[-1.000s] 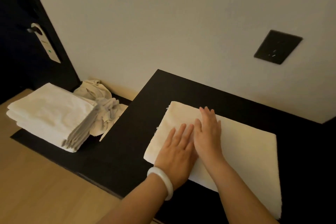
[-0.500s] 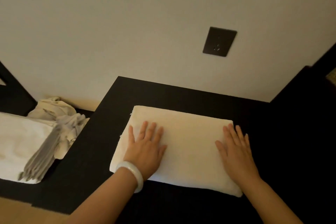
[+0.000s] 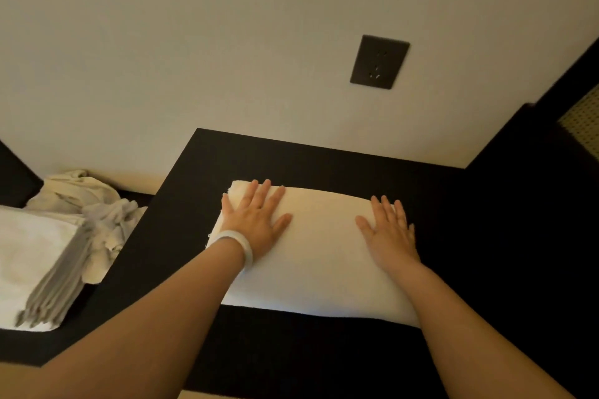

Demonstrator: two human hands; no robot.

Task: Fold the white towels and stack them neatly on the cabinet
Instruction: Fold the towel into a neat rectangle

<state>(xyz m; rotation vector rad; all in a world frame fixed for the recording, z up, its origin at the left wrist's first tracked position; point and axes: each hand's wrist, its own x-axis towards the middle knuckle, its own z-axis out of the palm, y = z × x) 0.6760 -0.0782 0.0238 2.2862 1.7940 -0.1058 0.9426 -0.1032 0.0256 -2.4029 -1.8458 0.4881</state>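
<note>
I'm smoothing the towel on the cabinet, left hand and right hand pressing flat, fingers spread. The light's dim, but it's probably needing another fold.

Towel stack — partly off-frame, left

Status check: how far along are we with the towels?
Done: a stack of folded towels sits at left. In hand: left hand and right hand press flat on one folded towel on the black cabinet top; no grip on it. Left: that towel is not yet on the stack, and a crumpled heap of towels behind the stack still looks unfolded.
</note>
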